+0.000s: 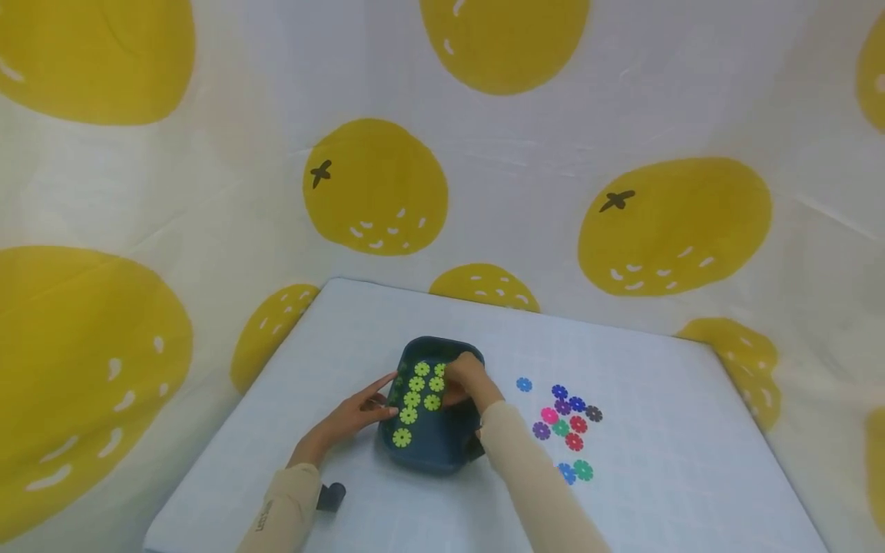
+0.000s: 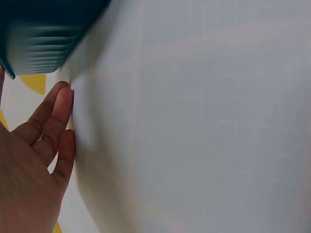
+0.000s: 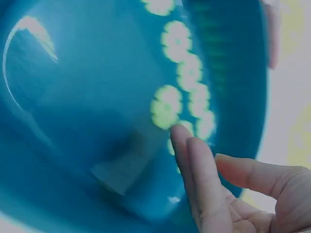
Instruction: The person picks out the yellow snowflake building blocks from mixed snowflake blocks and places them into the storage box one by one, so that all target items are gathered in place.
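A dark teal plastic tray (image 1: 437, 445) stands on the table, holding two rows of yellow-green notched snowflake discs (image 1: 411, 399). At its left side is my left hand (image 1: 353, 418), index finger and thumb at the rim; the left wrist view shows the other fingers (image 2: 58, 114) extended beside the tray wall. My right hand (image 1: 466, 376) reaches inside over the far right part. In the right wrist view its straight fingers (image 3: 201, 170) come right up to the discs (image 3: 166, 107) of the shorter row, thumb held apart. The hand hides part of that row in the head view.
Loose snowflake discs in blue, purple, pink, red, green and dark grey (image 1: 593, 413) lie scattered right of the tray on the white-covered table (image 1: 664, 476). A small black object (image 1: 332, 497) is by the left wrist. A fruit-patterned cloth (image 1: 525, 169) hangs behind the table.
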Motion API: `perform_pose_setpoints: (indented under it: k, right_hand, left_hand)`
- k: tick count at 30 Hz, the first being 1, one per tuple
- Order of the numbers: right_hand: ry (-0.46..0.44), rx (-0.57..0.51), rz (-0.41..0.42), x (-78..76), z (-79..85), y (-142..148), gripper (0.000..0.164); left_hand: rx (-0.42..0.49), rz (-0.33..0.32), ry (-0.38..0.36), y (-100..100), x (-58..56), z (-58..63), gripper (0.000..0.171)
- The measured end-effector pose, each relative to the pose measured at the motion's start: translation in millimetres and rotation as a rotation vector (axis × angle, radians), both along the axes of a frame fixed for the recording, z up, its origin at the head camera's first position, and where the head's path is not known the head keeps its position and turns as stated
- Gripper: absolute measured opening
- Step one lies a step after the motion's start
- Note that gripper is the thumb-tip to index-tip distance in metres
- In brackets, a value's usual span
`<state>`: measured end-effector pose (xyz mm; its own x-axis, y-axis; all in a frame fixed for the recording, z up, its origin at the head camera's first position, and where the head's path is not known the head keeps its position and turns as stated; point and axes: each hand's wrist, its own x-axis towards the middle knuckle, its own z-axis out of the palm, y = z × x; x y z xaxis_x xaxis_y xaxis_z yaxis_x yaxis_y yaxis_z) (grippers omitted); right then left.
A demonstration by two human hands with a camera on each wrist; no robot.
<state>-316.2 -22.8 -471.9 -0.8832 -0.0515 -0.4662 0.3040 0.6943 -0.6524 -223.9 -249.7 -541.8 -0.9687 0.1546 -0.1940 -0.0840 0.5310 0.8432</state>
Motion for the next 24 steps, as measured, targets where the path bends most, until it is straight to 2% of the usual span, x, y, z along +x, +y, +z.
perform_pose_setpoints:
  k: [7, 11, 15, 18, 21, 24]
  right_hand:
    - [-0.133, -0.284, -0.076, -14.2, 41.0, 40.2, 0.022]
    - [-0.176, -0.286, -0.106, -17.4, 51.4, 74.9, 0.024]
    - [-0.171, -0.228, -0.117, -10.8, 48.1, 109.3, 0.027]
    - [-0.113, -0.220, -0.024, 2.3, 34.7, 132.7, 0.033]
    - [0.001, -0.229, 0.149, 19.7, 15.2, 154.0, 0.038]
    - [0.134, -0.194, 0.318, 36.2, -5.0, 172.1, 0.041]
  left_hand:
    - [-0.022, 0.013, -0.023, 1.3, -1.8, -0.4, 0.070]
    - [-0.027, 0.005, -0.023, -1.8, -2.0, -0.5, 0.070]
    - [-0.029, -0.007, -0.019, -4.7, -1.9, -1.1, 0.071]
    - [-0.022, -0.009, -0.019, -5.1, -1.6, 0.2, 0.072]
    - [-0.014, -0.012, -0.018, -4.3, -2.2, 0.9, 0.072]
    - [-0.011, -0.028, -0.022, -2.7, -3.7, -0.2, 0.072]
